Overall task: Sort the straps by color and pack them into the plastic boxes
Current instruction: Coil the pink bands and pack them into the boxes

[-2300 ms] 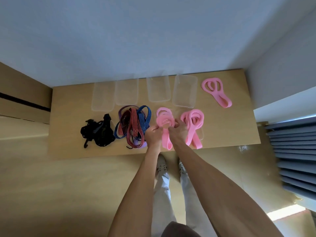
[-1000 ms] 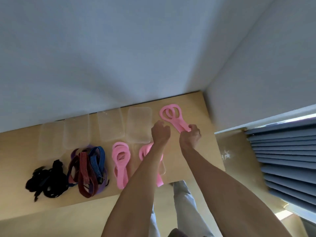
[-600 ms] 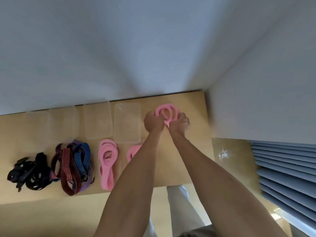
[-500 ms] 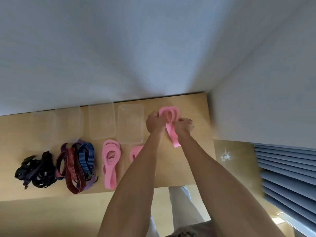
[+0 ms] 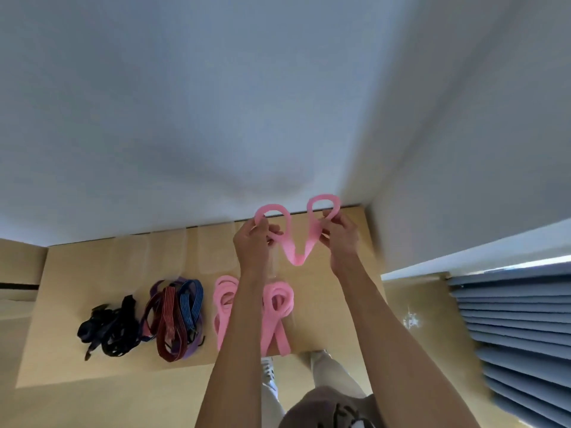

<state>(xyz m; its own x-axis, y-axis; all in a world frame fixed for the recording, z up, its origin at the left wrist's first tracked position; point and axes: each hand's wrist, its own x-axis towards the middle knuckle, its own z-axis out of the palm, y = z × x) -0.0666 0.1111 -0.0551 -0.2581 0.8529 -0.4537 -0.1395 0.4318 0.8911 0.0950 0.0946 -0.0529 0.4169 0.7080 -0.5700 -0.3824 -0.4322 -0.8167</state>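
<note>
Pink strap (image 5: 298,239) hangs pinched between both hands (image 5: 251,242) (image 5: 338,239).

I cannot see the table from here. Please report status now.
Left hand and right hand both shut on pink strap, held up above table. Plastic boxes hold no straps. Nothing in the way.

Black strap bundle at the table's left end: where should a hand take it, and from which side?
Judging by its shape, grip the black strap bundle across its thick tangled middle, coming from above with the left hand. It lies as one loose heap on the table, with thin ends trailing toward the near edge, so pulling an end would likely unravel it.
</note>
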